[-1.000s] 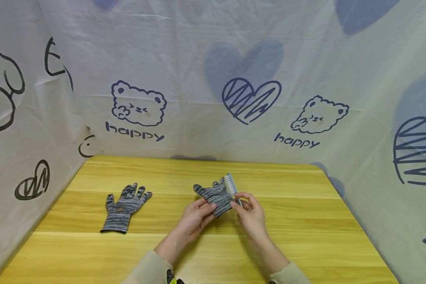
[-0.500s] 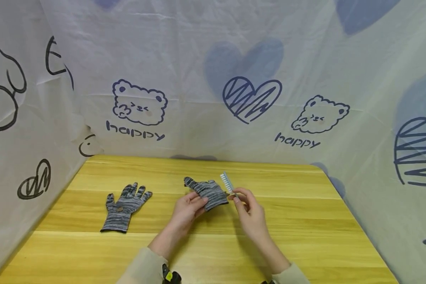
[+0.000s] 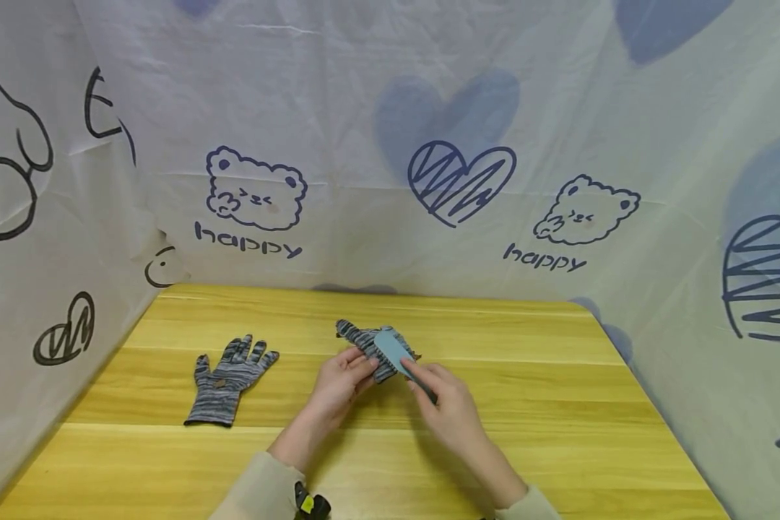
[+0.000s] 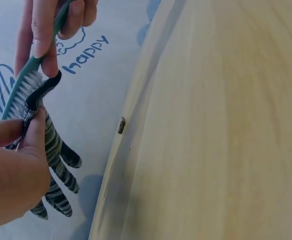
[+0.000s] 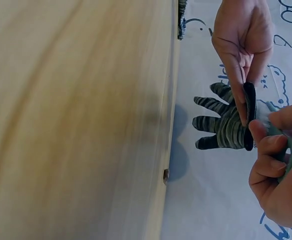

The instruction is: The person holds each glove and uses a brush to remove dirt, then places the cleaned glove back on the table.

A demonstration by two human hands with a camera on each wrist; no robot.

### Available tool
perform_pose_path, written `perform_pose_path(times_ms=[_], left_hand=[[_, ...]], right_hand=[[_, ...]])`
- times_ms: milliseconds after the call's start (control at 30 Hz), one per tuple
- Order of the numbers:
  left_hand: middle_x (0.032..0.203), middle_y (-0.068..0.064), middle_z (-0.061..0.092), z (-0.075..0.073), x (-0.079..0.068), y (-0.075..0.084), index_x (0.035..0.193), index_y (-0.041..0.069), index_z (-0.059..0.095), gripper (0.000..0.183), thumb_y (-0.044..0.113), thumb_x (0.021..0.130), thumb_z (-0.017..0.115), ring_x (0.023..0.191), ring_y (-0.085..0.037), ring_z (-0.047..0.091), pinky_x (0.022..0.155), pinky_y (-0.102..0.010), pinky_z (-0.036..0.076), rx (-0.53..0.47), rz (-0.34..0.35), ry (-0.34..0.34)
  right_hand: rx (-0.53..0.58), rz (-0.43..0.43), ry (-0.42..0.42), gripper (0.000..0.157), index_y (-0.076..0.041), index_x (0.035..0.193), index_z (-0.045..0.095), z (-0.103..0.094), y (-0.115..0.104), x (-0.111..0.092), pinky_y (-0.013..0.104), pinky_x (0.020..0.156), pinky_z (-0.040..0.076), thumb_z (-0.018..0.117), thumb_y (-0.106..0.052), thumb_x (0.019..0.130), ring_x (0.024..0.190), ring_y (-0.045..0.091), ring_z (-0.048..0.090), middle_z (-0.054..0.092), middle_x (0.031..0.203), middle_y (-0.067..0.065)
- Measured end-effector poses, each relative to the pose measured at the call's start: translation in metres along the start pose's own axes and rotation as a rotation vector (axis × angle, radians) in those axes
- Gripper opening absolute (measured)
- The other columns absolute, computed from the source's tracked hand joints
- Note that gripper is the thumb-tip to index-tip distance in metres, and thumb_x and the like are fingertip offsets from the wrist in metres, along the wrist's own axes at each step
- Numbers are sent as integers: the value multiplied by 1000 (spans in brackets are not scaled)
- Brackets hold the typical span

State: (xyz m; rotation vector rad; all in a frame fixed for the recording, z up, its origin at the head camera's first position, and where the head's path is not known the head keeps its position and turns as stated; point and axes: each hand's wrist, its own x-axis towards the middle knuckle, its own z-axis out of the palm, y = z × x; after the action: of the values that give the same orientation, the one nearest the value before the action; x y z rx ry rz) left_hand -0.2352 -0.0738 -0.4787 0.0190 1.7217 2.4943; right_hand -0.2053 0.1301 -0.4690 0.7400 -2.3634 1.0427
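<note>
My left hand (image 3: 338, 381) pinches a grey-and-black striped knit glove (image 3: 357, 334) near its black-edged cuff, holding it above the table. My right hand (image 3: 451, 408) grips the handle of a blue-green brush (image 3: 393, 350). Its white bristles (image 4: 22, 95) face down against the glove near the cuff in the left wrist view. The fingers of the glove (image 5: 210, 106) hang spread in the right wrist view. A matching glove (image 3: 216, 401) lies flat at the left, a small brown piece (image 3: 219, 383) on its palm.
A small brown bit (image 4: 121, 125) lies on the wood-grain table (image 3: 559, 404) in the left wrist view. White cloth (image 3: 357, 238) with printed bears and hearts hangs behind the table and along both sides.
My left hand has shifted left with the glove, turning it. My right hand first drew the brush off the glove, then brought it back, bristles down, onto the glove.
</note>
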Motion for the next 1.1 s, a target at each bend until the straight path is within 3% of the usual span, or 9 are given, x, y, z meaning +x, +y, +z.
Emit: perform_pose_path(times_ms=[233, 633, 833, 1000, 1100], left_hand=[[145, -34, 54, -1, -1, 2, 149, -16, 41, 48, -6, 104, 54, 107, -12, 69, 88, -21, 58, -44, -14, -42], [147, -33, 52, -1, 0, 3, 150, -15, 40, 49, -8, 103, 53, 108, -13, 69, 90, -21, 58, -100, -42, -37], [155, -36, 39, -1, -3, 5, 156, -17, 26, 59, -7, 104, 52, 131, -28, 58, 87, -18, 57, -70, -35, -60], [154, -36, 41, -1, -3, 4, 155, -17, 29, 57, -8, 103, 52, 122, -21, 65, 89, -19, 57, -79, -36, -81], [154, -37, 39, -1, -3, 5, 155, -17, 27, 58, -9, 103, 51, 130, -29, 59, 91, -20, 57, -83, -34, -93]], right_hand=[[-15, 18, -49, 39, -14, 135, 72, -1, -2, 0, 25, 67, 54, 72, -5, 97, 80, 9, 59, 72, 106, 1], [-13, 13, 22, 39, -12, 133, 73, -2, 0, 1, 19, 53, 46, 72, 0, 95, 66, 2, 49, 70, 94, 3], [-23, 20, 63, 37, -10, 131, 74, -4, 1, 2, 19, 50, 44, 71, 2, 96, 64, 2, 49, 70, 91, 0], [-25, 69, 75, 36, -10, 129, 75, -6, 3, 2, 19, 49, 42, 71, 2, 96, 62, 2, 48, 70, 88, -1], [-28, 88, 78, 36, -9, 129, 75, -7, 6, 3, 20, 48, 41, 72, 2, 95, 61, 2, 47, 70, 87, 1]])
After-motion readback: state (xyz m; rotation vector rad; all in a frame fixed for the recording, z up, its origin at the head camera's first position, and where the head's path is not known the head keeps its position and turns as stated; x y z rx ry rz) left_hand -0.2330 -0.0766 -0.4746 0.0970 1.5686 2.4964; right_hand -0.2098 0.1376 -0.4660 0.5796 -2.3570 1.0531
